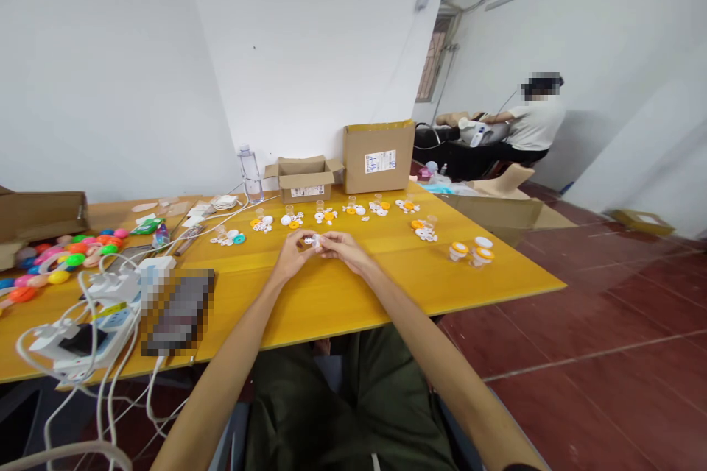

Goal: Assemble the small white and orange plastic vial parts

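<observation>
Over the middle of the yellow table point(353, 287), my left hand point(292, 254) and my right hand point(347, 249) meet at the fingertips. Between them is a small white plastic piece point(316, 241), pinched from both sides. A white disc with holes point(308, 241) shows by my left thumb; whether it is joined to the piece I cannot tell. Beyond my hands lie several groups of white, orange and teal parts, each with a clear cup. One group point(325, 216) sits just past my fingers. To the right stand small clear cups with orange and white tops point(458, 251).
An open carton point(303, 180), a closed box point(378, 160) and a clear bottle point(250, 174) stand at the back. Left are a dark blurred device point(180, 313), power strips point(113, 327) with loose cables, and colourful balls point(74, 254). A person point(533, 121) sits far right.
</observation>
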Tool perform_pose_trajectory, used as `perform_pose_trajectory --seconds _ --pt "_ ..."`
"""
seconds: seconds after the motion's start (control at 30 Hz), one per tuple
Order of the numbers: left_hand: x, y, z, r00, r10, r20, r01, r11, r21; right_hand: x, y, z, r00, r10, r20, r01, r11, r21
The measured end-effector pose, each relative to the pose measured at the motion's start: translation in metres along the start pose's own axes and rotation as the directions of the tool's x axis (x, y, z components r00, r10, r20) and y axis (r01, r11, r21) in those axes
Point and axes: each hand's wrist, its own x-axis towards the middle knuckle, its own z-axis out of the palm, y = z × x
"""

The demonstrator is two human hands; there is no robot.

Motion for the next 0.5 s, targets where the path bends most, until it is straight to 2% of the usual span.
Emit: perform_pose_trajectory --seconds 0.5 --pt "-0.001 0.005 0.0 0.999 0.049 0.008 -0.049 0.999 -0.004 -0.006 -0.011 0.008 0.997 0.076 -0.024 -0.077 0.997 -0.028"
